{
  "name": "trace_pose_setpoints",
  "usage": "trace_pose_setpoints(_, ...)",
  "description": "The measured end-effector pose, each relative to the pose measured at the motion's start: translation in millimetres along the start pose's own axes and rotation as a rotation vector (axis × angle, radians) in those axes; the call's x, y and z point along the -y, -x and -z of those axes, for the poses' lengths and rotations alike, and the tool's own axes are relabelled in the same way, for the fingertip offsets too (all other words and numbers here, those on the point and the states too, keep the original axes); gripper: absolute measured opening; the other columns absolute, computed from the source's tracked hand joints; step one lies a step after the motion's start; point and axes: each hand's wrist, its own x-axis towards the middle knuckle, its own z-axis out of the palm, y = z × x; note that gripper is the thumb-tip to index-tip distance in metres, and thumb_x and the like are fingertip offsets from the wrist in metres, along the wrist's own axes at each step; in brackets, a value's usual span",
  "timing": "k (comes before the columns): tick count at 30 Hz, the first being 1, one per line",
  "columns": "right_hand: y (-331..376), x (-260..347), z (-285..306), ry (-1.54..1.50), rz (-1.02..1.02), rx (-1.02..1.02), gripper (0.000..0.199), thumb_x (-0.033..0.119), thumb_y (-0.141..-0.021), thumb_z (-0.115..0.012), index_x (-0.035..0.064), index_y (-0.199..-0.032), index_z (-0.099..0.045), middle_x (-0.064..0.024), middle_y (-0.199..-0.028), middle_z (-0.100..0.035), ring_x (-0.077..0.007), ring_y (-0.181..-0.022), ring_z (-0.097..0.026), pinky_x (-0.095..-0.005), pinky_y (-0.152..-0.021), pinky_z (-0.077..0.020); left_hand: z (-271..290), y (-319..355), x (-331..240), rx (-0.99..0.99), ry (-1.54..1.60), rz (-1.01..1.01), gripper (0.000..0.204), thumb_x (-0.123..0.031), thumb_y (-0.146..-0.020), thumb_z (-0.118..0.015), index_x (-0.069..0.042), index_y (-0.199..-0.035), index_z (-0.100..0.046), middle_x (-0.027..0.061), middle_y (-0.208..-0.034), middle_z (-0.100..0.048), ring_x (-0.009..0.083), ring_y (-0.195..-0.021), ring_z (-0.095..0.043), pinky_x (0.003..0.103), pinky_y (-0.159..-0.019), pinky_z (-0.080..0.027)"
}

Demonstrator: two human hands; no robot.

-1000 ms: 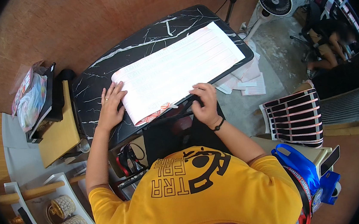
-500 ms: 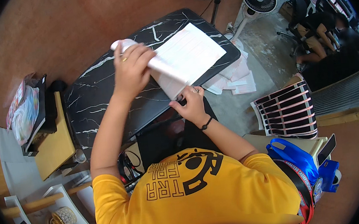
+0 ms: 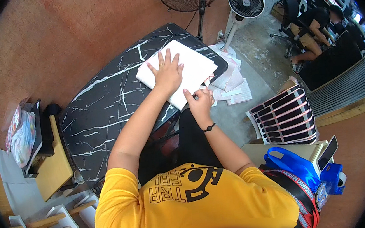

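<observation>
Folded paper (image 3: 196,65), right end of table (image 3: 104,126). Left hand (image 3: 169,79) atop, grip spread open. Right hand (image 3: 201,107), table's near edge, grip not discernible.

From my remote feed I see outlined black lettering (image 3: 167,189) across the yellow shirt (image 3: 201,215) and pale capitals along the red-edged ribbon (image 3: 303,187); the print on the loose sheets (image 3: 238,93) is too small for me to read.
</observation>
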Motion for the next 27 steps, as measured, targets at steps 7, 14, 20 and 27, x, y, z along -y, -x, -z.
trace_pose_setpoints(7,-28.8,-18.3,20.8,-0.151,0.111,-0.187,0.024,0.019,-0.085,-0.075,0.0064,-0.074,-0.057,-0.0113,-0.087,-0.06,-0.0329,-0.089,-0.055,-0.042,-0.081,-0.0412,-37.3,6.8,10.2,0.188,-0.019,0.171,0.06,-0.048,-0.103,-0.036,-0.023,-0.158,-0.03,0.0154,-0.167,-0.015,0.0444,-0.153,-0.007,0.079,-0.109,0.001)
trace_pose_setpoints(14,-136.5,3.6,-45.8,0.279,0.512,0.371,0.057,0.048,-0.098,-0.052,0.0105,-0.14,-0.052,-0.0151,-0.154,-0.04,-0.0353,-0.147,-0.027,-0.06,-0.118,-0.0156,-45.4,10.4,10.7,0.123,-0.047,0.156,0.062,-0.048,-0.103,-0.034,-0.022,-0.158,-0.029,0.0144,-0.166,-0.017,0.0443,-0.152,-0.009,0.079,-0.109,0.001)
trace_pose_setpoints(20,-190.5,-14.4,-94.9,0.416,0.43,0.621,0.072,0.062,-0.1,-0.036,0.0167,-0.156,-0.034,-0.0097,-0.164,-0.027,-0.0321,-0.153,-0.017,-0.0602,-0.121,-0.008,-48.1,8.5,11.7,0.098,-0.021,0.158,0.063,-0.049,-0.102,-0.035,-0.021,-0.158,-0.03,0.0142,-0.166,-0.02,0.0424,-0.153,-0.01,0.078,-0.11,0.0)
trace_pose_setpoints(27,-201.4,-22.2,-106.7,0.391,0.349,0.415,0.068,0.057,-0.099,-0.044,0.0104,-0.148,-0.043,-0.0161,-0.153,-0.039,-0.0351,-0.146,-0.03,-0.0609,-0.118,-0.016,-37.6,41.2,12.1,0.119,-0.003,0.051,0.068,-0.056,-0.101,-0.037,-0.019,-0.158,-0.031,0.0153,-0.166,-0.019,0.0434,-0.153,-0.008,0.066,-0.118,-0.001)
